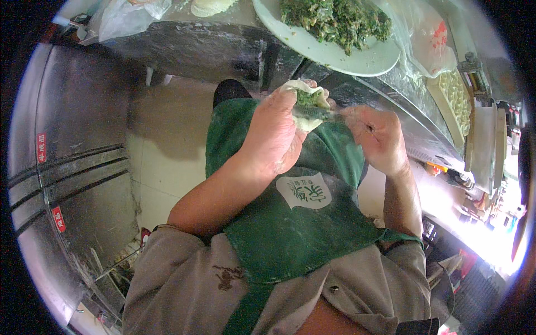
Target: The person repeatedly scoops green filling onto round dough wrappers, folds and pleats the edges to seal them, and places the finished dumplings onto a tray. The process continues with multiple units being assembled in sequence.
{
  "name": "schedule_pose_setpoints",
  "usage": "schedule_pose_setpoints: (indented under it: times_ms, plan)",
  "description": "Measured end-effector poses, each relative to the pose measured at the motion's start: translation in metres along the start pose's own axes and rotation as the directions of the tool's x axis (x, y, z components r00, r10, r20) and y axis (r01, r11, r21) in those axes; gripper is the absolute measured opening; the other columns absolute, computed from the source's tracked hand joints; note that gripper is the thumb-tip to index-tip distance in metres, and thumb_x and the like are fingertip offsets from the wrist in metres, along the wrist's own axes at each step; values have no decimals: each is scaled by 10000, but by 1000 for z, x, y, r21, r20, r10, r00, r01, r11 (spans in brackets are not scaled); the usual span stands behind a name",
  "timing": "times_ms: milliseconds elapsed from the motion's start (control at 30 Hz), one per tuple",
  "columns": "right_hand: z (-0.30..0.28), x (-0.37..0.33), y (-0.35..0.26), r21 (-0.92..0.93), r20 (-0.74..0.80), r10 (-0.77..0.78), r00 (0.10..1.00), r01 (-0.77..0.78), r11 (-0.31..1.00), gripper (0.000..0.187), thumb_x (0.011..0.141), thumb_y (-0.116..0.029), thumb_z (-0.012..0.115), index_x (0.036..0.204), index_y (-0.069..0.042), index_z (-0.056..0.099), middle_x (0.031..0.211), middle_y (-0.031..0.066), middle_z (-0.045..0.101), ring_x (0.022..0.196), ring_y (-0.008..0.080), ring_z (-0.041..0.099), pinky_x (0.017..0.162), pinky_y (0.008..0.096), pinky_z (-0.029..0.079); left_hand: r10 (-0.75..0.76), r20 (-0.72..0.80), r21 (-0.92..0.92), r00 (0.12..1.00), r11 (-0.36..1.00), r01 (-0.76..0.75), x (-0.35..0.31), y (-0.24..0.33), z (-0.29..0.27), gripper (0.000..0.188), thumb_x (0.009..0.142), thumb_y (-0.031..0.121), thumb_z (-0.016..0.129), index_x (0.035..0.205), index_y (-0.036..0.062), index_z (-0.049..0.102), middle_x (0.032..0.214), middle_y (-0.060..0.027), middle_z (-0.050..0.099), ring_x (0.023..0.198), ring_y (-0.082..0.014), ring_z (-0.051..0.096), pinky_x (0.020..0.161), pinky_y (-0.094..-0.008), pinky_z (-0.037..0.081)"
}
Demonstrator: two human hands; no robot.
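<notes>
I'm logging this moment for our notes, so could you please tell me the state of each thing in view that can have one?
Dumpling wrapper: open, cupped in the left hand, green filling showing.
Left hand: curled around the wrapper.
Right hand: closed on a thin tool whose tip lies in the filling.
Plate: heaped with chopped green filling.
Tray: lined with finished dumplings.

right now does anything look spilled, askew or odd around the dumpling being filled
Nothing stands out. The left hand cups an open dumpling wrapper with green filling inside, the right hand works a utensil into it, and the plate of chopped greens sits flat on the floured counter.
</notes>
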State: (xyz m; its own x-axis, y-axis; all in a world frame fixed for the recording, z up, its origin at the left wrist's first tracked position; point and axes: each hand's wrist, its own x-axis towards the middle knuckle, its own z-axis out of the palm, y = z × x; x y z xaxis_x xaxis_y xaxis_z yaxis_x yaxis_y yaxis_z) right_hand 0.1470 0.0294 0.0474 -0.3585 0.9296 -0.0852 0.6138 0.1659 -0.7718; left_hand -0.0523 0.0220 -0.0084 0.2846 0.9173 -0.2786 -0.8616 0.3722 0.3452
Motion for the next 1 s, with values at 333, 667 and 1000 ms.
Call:
schedule_pose_setpoints:
  times_ms: [333,667,1000]
  plan:
    - [12,-8,13,-265,-163,-373,913,324,908,258,830,-61,642,1079,-67,710,745,140,633,608,289,599,555,359,492,-48,-90,-34,995,998,45,2,-2,3,352,1004,254,358,1148,0,555,1148,-182,619,1107,-332,594,1002,-450,461]
    - [35,-22,5,-71,-272,-125,954,109,991,221,870,-14,610,1070,-33,703,854,138,677,727,253,653,656,331,519,92,-87,-31,992,995,-95,10,-10,-6,381,995,281,417,1214,-7,540,1227,-204,600,1143,-353,582,1009,-460,458]
    - [42,-27,13,31,-246,-77,966,88,996,208,873,-24,607,1059,-34,701,852,148,673,734,282,658,692,342,523,108,-97,68,989,992,-102,9,-15,-8,405,983,314,451,1223,2,547,1228,-192,611,1162,-341,574,1010,-468,450]
